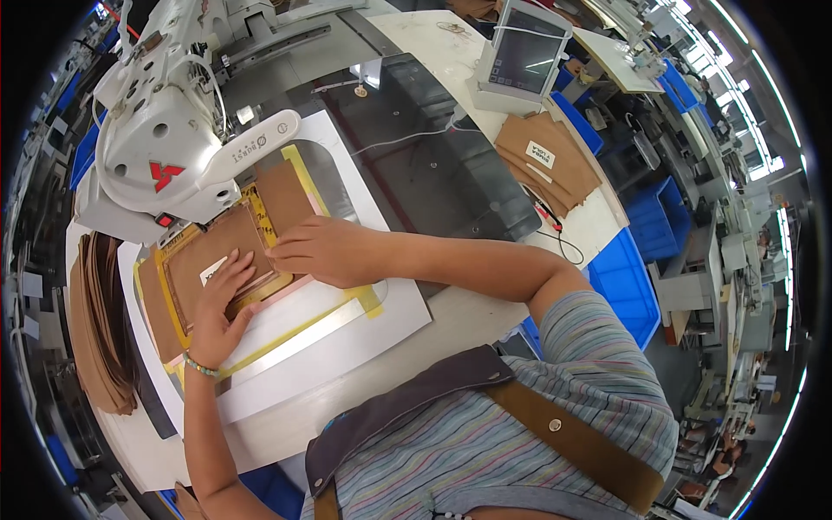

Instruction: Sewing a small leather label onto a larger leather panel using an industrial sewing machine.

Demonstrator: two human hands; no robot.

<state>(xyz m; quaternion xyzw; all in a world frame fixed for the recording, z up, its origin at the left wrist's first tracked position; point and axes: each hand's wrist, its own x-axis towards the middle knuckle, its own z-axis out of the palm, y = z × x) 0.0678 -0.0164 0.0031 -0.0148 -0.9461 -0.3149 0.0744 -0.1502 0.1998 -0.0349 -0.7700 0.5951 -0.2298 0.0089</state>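
Note:
My left hand point(223, 308) lies open on a brown piece point(234, 232) with a small white label point(211, 270) partly under its fingers. The piece sits inside a yellow template frame point(163, 277) on a white board point(403, 303). My right hand point(334, 251) rests on the frame's right side, fingers stretched out close together, right of my left hand. A white sewing machine head point(152, 147) stands over the frame's back edge, and another brown panel point(290, 195) lies at the frame's right.
A stack of brown pieces point(100, 321) lies left; another pile point(542, 160) sits right, near a red-handled tool point(544, 211). A control screen point(520, 52) stands behind. Blue bins point(624, 290) are beside the table point(472, 312). A dark plate point(416, 173) extends behind the board.

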